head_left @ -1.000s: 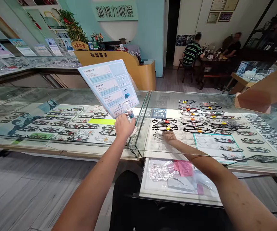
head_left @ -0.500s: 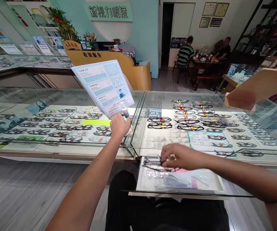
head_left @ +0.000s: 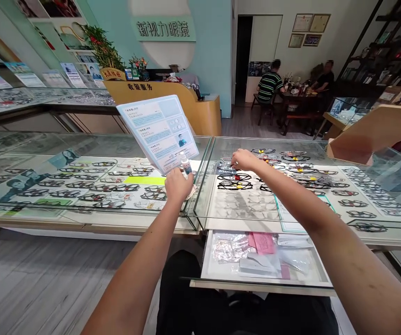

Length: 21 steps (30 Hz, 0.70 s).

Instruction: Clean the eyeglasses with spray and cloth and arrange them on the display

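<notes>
My left hand (head_left: 178,186) is closed around the lower part of a small bottle (head_left: 186,164) with a white cap, above the glass counter. Something pale and crumpled, perhaps a cloth, shows beside that wrist. Just behind the bottle, a blue-and-white printed sign (head_left: 158,132) leans upright. Over the right-hand glass case, my right hand (head_left: 243,160) pinches a pair of eyeglasses (head_left: 224,164), whose thin dark frame is hard to make out against the display. Below it, an open drawer (head_left: 205,267) contains clear plastic bags, a pink packet (head_left: 262,243) and a white box (head_left: 256,265).
Rows of eyeglass frames (head_left: 235,185) lie in the glass cases (head_left: 82,211) on both sides. A wooden board (head_left: 378,128) slants up at the right. Beyond are a curved yellow counter (head_left: 165,97) and two people at a table, one in a striped shirt (head_left: 270,87).
My right hand has come up from the drawer with the eyeglasses and reached forward over the glass case. My left hand stays by the sign. The view has shifted slightly.
</notes>
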Each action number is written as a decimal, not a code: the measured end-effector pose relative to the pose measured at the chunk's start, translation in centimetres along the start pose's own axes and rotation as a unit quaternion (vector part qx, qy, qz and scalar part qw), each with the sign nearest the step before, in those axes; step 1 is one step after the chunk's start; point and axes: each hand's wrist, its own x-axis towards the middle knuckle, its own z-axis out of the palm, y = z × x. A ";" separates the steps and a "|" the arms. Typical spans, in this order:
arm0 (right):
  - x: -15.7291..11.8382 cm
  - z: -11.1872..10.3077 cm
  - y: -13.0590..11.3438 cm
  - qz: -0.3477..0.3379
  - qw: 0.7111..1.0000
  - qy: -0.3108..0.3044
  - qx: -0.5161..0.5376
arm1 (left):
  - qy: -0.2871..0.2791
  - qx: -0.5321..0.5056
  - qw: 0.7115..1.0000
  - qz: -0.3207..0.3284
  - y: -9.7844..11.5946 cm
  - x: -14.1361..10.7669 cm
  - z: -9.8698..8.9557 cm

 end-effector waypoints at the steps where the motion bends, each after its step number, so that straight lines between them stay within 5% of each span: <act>1: 0.1 0.3 -0.1 0.002 1.000 -0.005 -0.002 | 0.000 0.001 1.000 0.001 0.0 0.0 0.0; 9: 0.2 1.5 0.3 0.025 0.999 -0.019 0.001 | -0.006 0.003 1.000 0.004 0.0 -0.1 -0.2; 14: -1.1 -0.3 -0.8 0.032 0.999 0.018 0.014 | -0.001 0.003 1.000 0.007 -0.1 -0.1 -0.1; 18: -6.5 -3.2 -6.2 -0.037 0.975 0.168 0.140 | -0.006 0.008 1.000 0.011 0.0 -0.1 -0.1; 21: -13.4 -3.0 -12.0 -0.178 0.926 0.152 0.296 | -0.005 0.017 1.000 0.014 -0.1 -0.1 0.0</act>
